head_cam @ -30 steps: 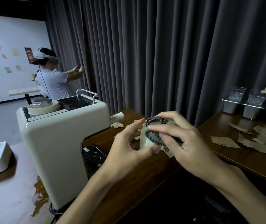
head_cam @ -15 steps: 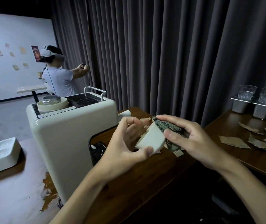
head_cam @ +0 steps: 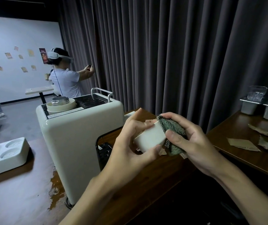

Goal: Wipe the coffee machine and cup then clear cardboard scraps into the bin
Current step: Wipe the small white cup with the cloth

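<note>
My left hand (head_cam: 130, 143) grips a small cream cup (head_cam: 150, 138), tilted on its side above the wooden counter. My right hand (head_cam: 190, 142) holds a dark green woven cloth (head_cam: 172, 129) bunched against the cup's open end. The cream coffee machine (head_cam: 74, 140) stands just left of both hands, its black drip tray (head_cam: 104, 150) partly hidden behind my left hand. Brown cardboard scraps (head_cam: 244, 144) lie on the right-hand table, and a few small scraps (head_cam: 162, 152) show under the cup.
A white two-hollow tray (head_cam: 4, 153) sits at the left on a pale mat. Glass tumblers (head_cam: 257, 95) on metal holders stand at the back right. A person wearing a headset (head_cam: 65, 78) stands behind the machine by the dark curtain.
The cup has turned in my left hand from cloth-covered to side-on, and the cloth has shifted to its open end. The view has swung left.
</note>
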Demonstrator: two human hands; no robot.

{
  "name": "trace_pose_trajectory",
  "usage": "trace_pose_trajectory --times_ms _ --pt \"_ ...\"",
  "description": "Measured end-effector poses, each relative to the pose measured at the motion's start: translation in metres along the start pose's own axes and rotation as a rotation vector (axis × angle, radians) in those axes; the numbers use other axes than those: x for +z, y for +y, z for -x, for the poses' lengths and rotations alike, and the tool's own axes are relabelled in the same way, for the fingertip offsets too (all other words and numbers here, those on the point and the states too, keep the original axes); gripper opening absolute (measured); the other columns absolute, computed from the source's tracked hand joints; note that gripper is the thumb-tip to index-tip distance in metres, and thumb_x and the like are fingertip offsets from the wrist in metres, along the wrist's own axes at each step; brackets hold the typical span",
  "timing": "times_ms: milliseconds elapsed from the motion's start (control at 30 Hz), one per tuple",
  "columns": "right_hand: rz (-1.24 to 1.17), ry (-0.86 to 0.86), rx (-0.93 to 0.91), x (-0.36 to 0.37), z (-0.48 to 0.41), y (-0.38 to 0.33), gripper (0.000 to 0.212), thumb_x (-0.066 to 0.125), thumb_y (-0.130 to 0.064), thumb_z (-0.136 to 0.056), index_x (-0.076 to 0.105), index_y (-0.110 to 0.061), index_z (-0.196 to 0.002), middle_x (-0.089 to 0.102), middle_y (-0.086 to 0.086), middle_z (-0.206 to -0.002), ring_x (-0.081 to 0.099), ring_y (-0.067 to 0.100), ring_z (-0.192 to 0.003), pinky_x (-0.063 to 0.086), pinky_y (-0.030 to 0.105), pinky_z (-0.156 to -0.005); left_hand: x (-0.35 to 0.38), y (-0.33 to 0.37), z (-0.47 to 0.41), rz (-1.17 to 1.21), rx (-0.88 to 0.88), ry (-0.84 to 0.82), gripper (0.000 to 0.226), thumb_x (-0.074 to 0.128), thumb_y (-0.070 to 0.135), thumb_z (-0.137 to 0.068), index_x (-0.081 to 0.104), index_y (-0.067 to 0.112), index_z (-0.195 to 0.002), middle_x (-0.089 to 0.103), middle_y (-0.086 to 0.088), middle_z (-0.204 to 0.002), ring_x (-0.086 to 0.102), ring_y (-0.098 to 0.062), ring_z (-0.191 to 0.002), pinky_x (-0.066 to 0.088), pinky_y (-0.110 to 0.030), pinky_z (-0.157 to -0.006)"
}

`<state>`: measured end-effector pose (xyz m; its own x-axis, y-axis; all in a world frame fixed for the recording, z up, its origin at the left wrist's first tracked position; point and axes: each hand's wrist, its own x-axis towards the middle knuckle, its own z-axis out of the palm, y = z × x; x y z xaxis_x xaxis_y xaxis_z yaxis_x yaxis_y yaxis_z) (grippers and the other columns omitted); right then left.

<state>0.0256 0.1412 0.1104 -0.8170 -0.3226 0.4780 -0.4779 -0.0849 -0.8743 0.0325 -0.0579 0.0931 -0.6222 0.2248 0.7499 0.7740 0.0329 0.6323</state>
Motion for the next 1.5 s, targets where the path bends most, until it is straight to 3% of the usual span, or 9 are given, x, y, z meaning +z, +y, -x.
trace_pose_trajectory --times_ms 100,267,467,733,867,1033,1233,1367,1500 --pt "-0.232 -0.038 0.113 -0.001 -0.001 0.001 0.056 0.081 -0.043 -0.074 0.062 -0.034 -0.125 0.062 -0.002 -0.130 0.059 0.022 -0.121 0.054 0.034 -0.088 -0.003 -0.001 0.000 0.046 0.002 -0.022 0.041 0.079 0.028 -0.084 0.060 0.019 -0.119 0.049 0.003 -0.146 0.036 -0.017 -0.146 0.047 -0.025 -0.101" --pt "-0.310 -0.012 0.108 0.001 0.001 0.006 0.047 0.075 -0.027 -0.075 0.064 -0.026 -0.121 0.065 -0.002 -0.122 0.066 0.023 -0.107 0.057 0.032 -0.073 -0.007 -0.002 0.002 0.058 -0.075 -0.002 0.041 0.078 0.035 -0.085 0.062 0.027 -0.122 0.050 -0.002 -0.144 0.033 -0.027 -0.147 0.043 -0.048 -0.108" --pt "0.057 0.163 -0.070 0.006 0.003 0.006 0.041 0.072 -0.032 -0.082 0.063 -0.032 -0.123 0.065 -0.004 -0.122 0.062 0.019 -0.115 0.057 0.039 -0.086 -0.011 0.007 -0.005 -0.182 -0.183 -0.002 0.043 0.079 0.023 -0.085 0.062 0.045 -0.118 0.056 0.001 -0.132 0.060 -0.016 -0.122 0.054 -0.021 -0.092" --pt "0.457 0.208 -0.286 0.027 0.004 0.005 0.035 0.059 -0.040 -0.093 0.059 -0.033 -0.128 0.051 -0.014 -0.128 0.052 0.011 -0.124 0.050 0.027 -0.096 -0.004 0.001 -0.001 -0.243 -0.181 0.033 0.051 0.081 0.022 -0.081 0.060 0.037 -0.125 0.058 0.008 -0.134 0.058 -0.018 -0.127 0.055 -0.039 -0.097" --pt "0.359 0.216 -0.237 0.023 0.001 0.005 0.034 0.055 -0.044 -0.093 0.057 -0.043 -0.127 0.054 -0.018 -0.126 0.055 0.007 -0.119 0.056 0.028 -0.088 -0.002 0.002 0.000 -0.053 -0.160 0.057 0.046 0.080 0.042 -0.080 0.065 0.044 -0.123 0.049 0.013 -0.142 0.051 -0.024 -0.135 0.055 -0.036 -0.097" --pt "0.034 0.238 -0.129 0.018 -0.005 0.003 0.034 0.060 -0.049 -0.088 0.064 -0.043 -0.121 0.063 -0.008 -0.129 0.058 0.015 -0.122 0.052 0.049 -0.096 -0.007 0.008 -0.001 -0.012 -0.180 -0.017 0.047 0.076 0.040 -0.085 0.061 0.042 -0.129 0.045 0.010 -0.144 0.050 -0.032 -0.135 0.054 -0.042 -0.100" --pt "0.192 0.186 -0.222 0.029 -0.001 0.006 0.040 0.046 -0.041 -0.096 0.055 -0.036 -0.135 0.055 -0.012 -0.133 0.053 0.011 -0.126 0.050 0.034 -0.100 -0.011 0.010 -0.005 -0.197 -0.268 -0.020 0.050 0.070 0.057 -0.081 0.055 0.057 -0.129 0.049 0.008 -0.123 0.057 -0.020 -0.124 0.052 -0.041 -0.100" --pt "0.228 0.166 -0.240 0.027 -0.003 0.008 0.038 0.048 -0.035 -0.098 0.054 -0.039 -0.135 0.055 -0.012 -0.133 0.053 0.013 -0.126 0.050 0.039 -0.100 -0.011 0.011 -0.002 0.032 -0.245 0.006 0.047 0.076 0.029 -0.085 0.062 0.037 -0.129 0.053 -0.008 -0.132 0.060 -0.025 -0.124 0.054 -0.040 -0.099" --pt "-0.029 0.110 -0.138 0.022 -0.006 0.009 0.042 0.060 -0.049 -0.090 0.056 -0.042 -0.132 0.057 -0.005 -0.137 0.053 0.017 -0.128 0.047 0.049 -0.102 -0.011 0.012 0.000 0.207 -0.226 -0.003 0.045 0.072 0.013 -0.089 0.061 0.025 -0.131 0.055 -0.016 -0.136 0.062 -0.032 -0.122 0.055 -0.033 -0.092"
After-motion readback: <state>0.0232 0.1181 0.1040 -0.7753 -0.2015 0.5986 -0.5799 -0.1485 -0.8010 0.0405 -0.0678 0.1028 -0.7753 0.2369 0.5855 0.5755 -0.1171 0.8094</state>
